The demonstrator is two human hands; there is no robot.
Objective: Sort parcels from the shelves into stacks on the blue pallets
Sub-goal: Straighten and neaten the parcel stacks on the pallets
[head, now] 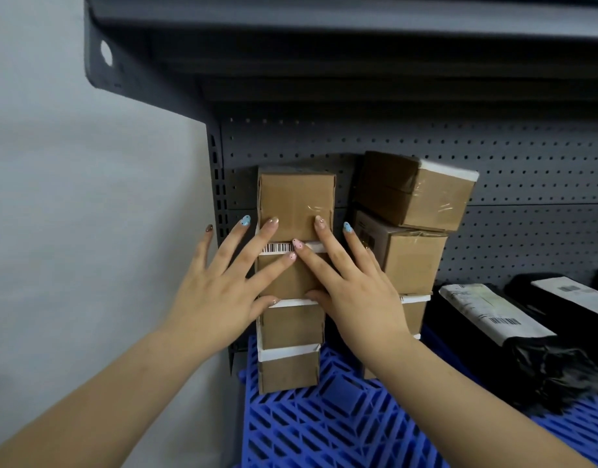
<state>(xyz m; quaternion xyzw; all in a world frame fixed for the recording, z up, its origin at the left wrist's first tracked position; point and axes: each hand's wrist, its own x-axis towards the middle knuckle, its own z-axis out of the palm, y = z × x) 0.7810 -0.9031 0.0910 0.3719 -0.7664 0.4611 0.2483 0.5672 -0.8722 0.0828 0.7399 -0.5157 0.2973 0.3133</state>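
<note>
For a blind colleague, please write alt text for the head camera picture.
The left hand and the right hand rest with straight fingers against a stack of four cardboard boxes on a blue pallet. A second stack stands to its right, its top box tilted, with black bags farther right, before a grey shelf.

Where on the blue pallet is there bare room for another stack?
Bare blue pallet lies in front, bordered by the left box stack, the right box stack and the black mailers. The back is crowded: only a narrow gap parts the stacks, and the left hand and right hand lie flat on the left one.
</note>
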